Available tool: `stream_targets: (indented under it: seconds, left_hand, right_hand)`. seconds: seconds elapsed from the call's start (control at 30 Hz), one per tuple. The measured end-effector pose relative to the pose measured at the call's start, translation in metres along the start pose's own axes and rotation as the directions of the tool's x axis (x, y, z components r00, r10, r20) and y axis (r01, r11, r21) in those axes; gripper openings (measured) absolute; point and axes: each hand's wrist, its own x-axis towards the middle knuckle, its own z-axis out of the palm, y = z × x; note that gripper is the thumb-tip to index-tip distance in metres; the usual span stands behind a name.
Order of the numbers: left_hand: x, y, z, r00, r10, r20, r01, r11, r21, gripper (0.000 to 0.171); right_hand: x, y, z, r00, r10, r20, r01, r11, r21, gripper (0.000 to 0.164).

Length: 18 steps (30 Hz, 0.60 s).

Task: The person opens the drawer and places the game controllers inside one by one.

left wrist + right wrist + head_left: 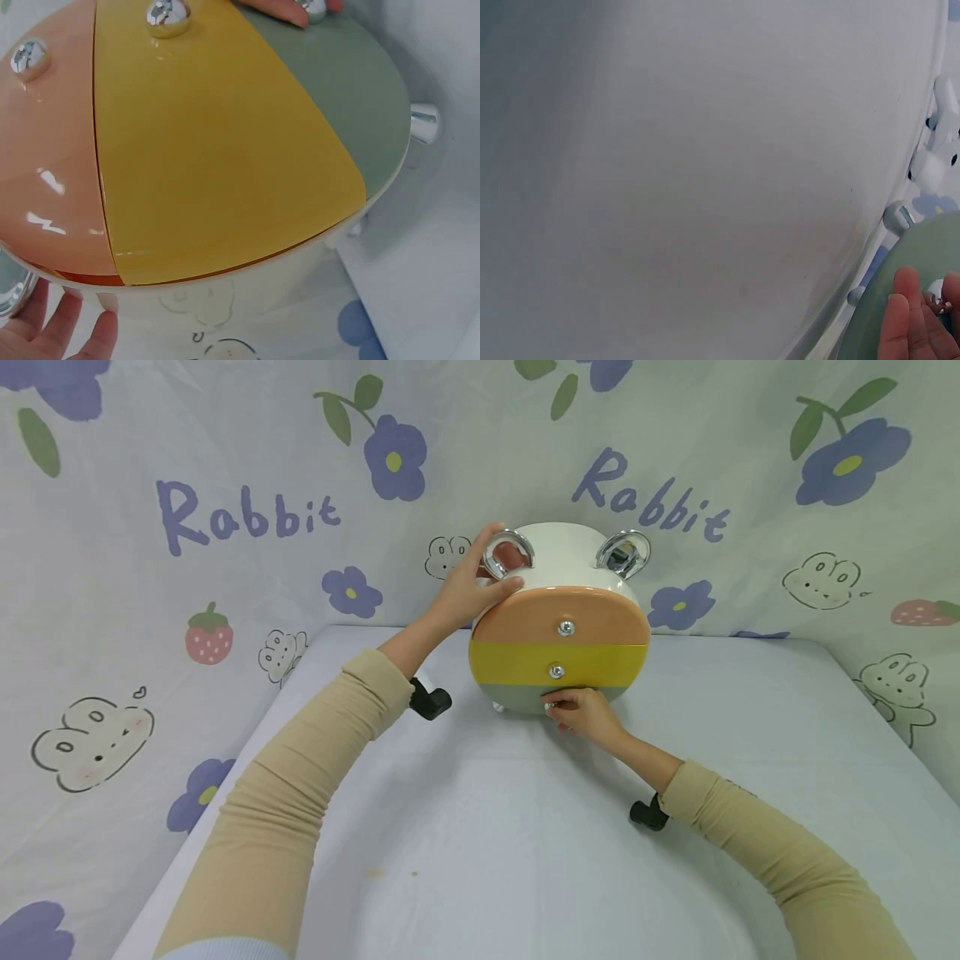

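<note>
A small rounded chest of drawers (564,545) stands on the table, with a white body and silver ear-shaped rings on top. Its front has an orange drawer (517,620), a yellow drawer (217,150) and a green drawer (360,97), each with a silver knob. My left hand (468,589) rests against the upper left side of the chest, thumb at the front edge beside the left ear ring (525,539). The fingers (101,337) touch the white side. Low on the front, my right hand (588,717) pinches the green drawer's knob (935,287) between thumb and fingers.
A white cloth covers the table (480,860). Behind the chest hangs a curtain (465,460) printed with rabbits, flowers and lettering. Black camera mounts (430,700) jut out by both wrists. Short silver feet (425,124) hold the chest up.
</note>
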Motion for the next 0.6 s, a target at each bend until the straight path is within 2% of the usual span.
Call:
stream_targets:
  seconds: [0.4,0.6]
  left_hand:
    - [0.0004,0.001,-0.0009,1.0,-0.011,0.003,0.011,1.0,0.002,0.079]
    - [-0.0001,0.0019,-0.0012,1.0,-0.011,0.008,0.011,1.0,0.009,0.08]
  right_hand:
    - [0.0,-0.0017,-0.001,0.999,-0.002,0.035,0.002,1.0,-0.011,0.025]
    - [-0.006,-0.0052,-0.0038,0.997,-0.015,0.082,0.018,0.999,-0.034,0.027]
